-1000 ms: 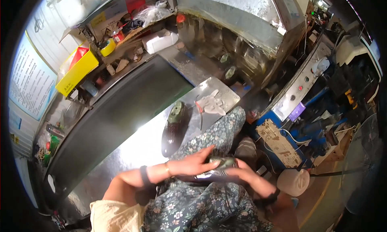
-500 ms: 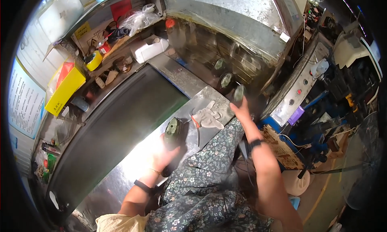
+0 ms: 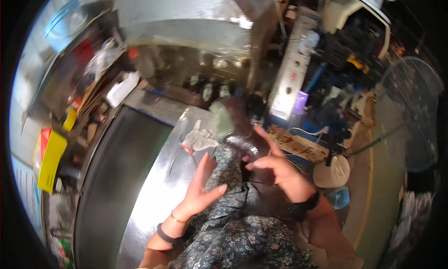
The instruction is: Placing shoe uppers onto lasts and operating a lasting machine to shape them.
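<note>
In the ctr of the frame, a dark brown glossy shoe (image 3: 247, 145) on a pale green last (image 3: 221, 120) is held up by the R hand (image 3: 278, 168), tilted, w/ the last on its upper-L side; much is blurred. The shoe's near end is gripped btwn R thumb and fingers, the hand part-closed around it. The L hand (image 3: 198, 194), lower ctr-L, is held open, thumb spread from fingers, w/ nothing in it, well apart from the shoe. Dark bands are worn on both wrists. A floral apron (image 3: 242, 241) is seen at bottom ctr, below both hands. Just beyond the L fingers, a white work glove (image 3: 200, 140) is laid on the metal table (image 3: 144, 199), which is flanked on its L by a dark conveyor belt (image 3: 116, 171). More lasts (image 3: 207, 91) are seen, blurred, at upper ctr, under a grey metal hood (image 3: 186, 33). At L, a yellow box (image 3: 51, 164) and a white plastic jug (image 3: 122, 89) are seen; at upper R, a control panel (image 3: 290, 77) w/ a purple label (image 3: 300, 102). Mid-R, a beige plastic container (image 3: 331, 173) is set near a blue tub (image 3: 339, 197), w/ a fan (image 3: 410, 115) farther R.
</note>
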`<state>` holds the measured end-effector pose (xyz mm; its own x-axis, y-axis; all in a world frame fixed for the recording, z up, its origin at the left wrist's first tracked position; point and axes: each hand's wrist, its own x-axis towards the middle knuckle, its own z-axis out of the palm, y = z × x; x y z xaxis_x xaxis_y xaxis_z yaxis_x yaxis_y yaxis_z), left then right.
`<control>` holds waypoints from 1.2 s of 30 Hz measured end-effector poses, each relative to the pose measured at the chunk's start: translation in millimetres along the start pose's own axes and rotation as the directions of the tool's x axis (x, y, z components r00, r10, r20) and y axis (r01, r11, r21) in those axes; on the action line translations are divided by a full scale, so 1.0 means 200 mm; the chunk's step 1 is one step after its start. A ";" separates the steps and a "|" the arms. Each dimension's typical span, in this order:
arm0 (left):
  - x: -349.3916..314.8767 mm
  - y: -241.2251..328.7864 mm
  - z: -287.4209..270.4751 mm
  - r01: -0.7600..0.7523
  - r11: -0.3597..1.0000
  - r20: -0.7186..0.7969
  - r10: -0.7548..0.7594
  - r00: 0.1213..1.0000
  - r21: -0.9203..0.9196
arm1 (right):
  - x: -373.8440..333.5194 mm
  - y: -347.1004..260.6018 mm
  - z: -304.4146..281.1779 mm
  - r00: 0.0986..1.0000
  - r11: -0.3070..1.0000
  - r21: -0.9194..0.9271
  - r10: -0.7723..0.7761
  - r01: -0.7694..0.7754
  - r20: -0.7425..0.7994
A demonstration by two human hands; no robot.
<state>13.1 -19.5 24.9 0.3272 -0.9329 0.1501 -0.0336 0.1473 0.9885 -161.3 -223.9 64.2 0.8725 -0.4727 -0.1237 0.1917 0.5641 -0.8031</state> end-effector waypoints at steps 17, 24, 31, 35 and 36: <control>-0.42 -0.32 -0.04 0.412 0.900 -0.274 -0.436 0.857 -0.145 | -0.39 -1.50 -1.40 0.504 0.108 -0.889 -0.790 -0.445 -0.349; -0.38 -0.33 0.06 0.461 0.881 -0.136 -0.472 0.871 -0.103 | -0.31 -1.38 -1.24 0.549 -0.121 -0.765 -0.767 -0.632 -0.332; -0.38 -0.32 0.13 0.477 0.877 -0.066 -0.480 0.875 -0.050 | -0.24 -1.15 -1.28 0.406 -0.132 -0.695 -0.880 -0.707 -0.246; -0.39 -0.29 0.11 0.526 0.847 -0.059 -0.530 0.846 -0.071 | -0.24 -1.18 -1.30 0.417 -0.124 -0.679 -0.863 -0.724 -0.287; -0.39 -0.29 0.11 0.596 0.800 -0.091 -0.600 0.795 -0.068 | -0.23 -1.19 -1.30 0.424 -0.140 -0.676 -0.863 -0.723 -0.274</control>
<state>-30.4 37.5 -43.5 0.3661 -0.8002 -0.4751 0.2322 -0.4159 0.8793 -364.5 -512.9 109.1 0.0812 -0.8729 0.4810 -0.9617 -0.1953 -0.1921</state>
